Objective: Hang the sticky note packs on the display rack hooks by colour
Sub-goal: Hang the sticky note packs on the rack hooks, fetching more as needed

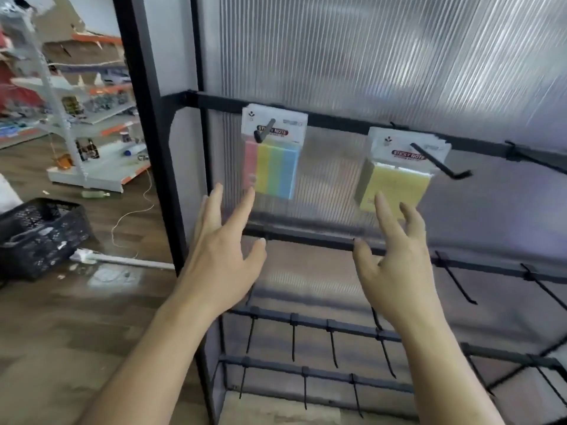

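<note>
Head view shows left hand [225, 256] and right hand [395, 259] spread empty below the striped pack [273, 170] and yellow pack [395, 185] hanging on hooks, so fetching more from the crate [40, 237] looks next.

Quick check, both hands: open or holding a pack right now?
Left hand: open, fingers spread, holding nothing, just below the multicolour pack.
Right hand: open, fingers spread, holding nothing, just below the yellow pack.

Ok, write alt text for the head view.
Two open, empty hands, left and right, reach toward a black display rack. A multicolour sticky note pack and yellow packs hang on separate hooks.
</note>
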Action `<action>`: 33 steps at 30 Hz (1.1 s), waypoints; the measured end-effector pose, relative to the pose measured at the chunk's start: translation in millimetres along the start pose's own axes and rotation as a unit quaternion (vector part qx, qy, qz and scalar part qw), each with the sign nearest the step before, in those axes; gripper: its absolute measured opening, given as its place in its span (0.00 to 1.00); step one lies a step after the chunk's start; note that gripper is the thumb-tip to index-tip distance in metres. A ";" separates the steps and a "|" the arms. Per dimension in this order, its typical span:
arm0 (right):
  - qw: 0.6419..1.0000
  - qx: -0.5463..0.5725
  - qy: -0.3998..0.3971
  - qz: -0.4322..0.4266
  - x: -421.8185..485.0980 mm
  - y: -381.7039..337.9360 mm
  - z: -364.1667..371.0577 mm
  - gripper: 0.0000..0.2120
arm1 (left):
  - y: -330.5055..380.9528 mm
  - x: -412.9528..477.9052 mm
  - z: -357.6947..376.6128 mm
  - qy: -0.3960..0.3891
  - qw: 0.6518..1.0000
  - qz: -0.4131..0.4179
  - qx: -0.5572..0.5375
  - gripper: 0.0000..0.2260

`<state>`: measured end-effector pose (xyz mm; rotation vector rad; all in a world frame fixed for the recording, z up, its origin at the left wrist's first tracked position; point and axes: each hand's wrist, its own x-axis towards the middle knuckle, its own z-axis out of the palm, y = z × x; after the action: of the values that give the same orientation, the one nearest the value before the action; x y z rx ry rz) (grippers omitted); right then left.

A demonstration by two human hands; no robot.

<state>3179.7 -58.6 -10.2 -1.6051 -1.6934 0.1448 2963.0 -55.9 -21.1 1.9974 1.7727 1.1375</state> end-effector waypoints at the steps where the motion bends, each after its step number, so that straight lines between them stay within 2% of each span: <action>1: 0.999 0.000 -0.035 -0.017 -10.9 -5.4 7.7 0.32 | -8.0 -17.3 -0.6 -0.004 1.000 -0.020 0.011 0.30; 4: 0.986 0.021 -0.147 -0.079 -42.7 -29.8 34.2 0.30 | -35.5 -70.1 -8.3 -0.016 0.995 -0.077 0.060 0.29; 8: 0.947 0.064 -0.266 -0.170 -83.7 -69.0 72.4 0.24 | -70.6 -137.5 -31.3 -0.005 0.977 -0.176 0.122 0.27; 13: 0.877 0.046 -0.393 -0.273 -109.0 -118.2 131.0 0.27 | -117.0 -191.1 -68.1 -0.028 0.923 -0.331 0.194 0.30; 17: 0.827 -0.010 -0.479 -0.296 -119.5 -157.3 189.4 0.28 | -158.8 -211.0 -96.3 -0.028 0.888 -0.410 0.206 0.29; 24: 0.772 -0.057 -0.563 -0.290 -131.3 -252.5 298.4 0.30 | -261.7 -223.1 -154.2 -0.004 0.870 -0.463 0.170 0.27; 33: 0.768 -0.060 -0.570 -0.286 -133.2 -374.0 409.3 0.28 | -371.4 -194.7 -249.0 0.001 0.837 -0.492 0.240 0.25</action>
<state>2624.4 -78.5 -138.1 -0.9580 -3.0893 0.8477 2528.8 -224.5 -165.7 0.8783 2.7280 0.3558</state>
